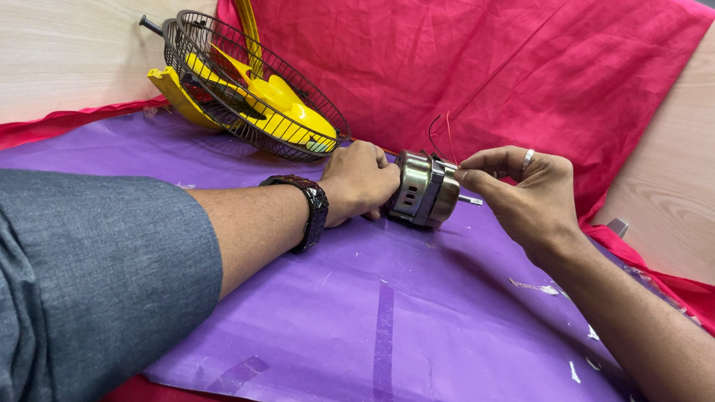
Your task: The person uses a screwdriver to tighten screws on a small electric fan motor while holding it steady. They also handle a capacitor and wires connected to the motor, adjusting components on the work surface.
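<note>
Left hand (361, 181) grips the metal motor (425, 190) lying sideways on the purple surface (414, 338), shaft (468, 200) pointing straight at the right hand (524, 195) pinching its rim.

Views: I have one only, the head camera; no second view, so nothing is shared.
Mount: worn on the person's head, above and behind the forearms.
Facing: forward and down across the tabletop toward the wooden back panel (52, 14).
Tilt: slight roll; the purple sheet (416, 320) runs skewed in my frame.
Range: near; both forearms enter from the bottom corners, the grey sleeve (52, 285) fills lower left.
Centre of frame: left hand (361, 180) and right hand (523, 191) meet at the metal motor (425, 190).
Far reach: wire fan cage (245, 94) upper left, red cloth (476, 55) behind.
</note>
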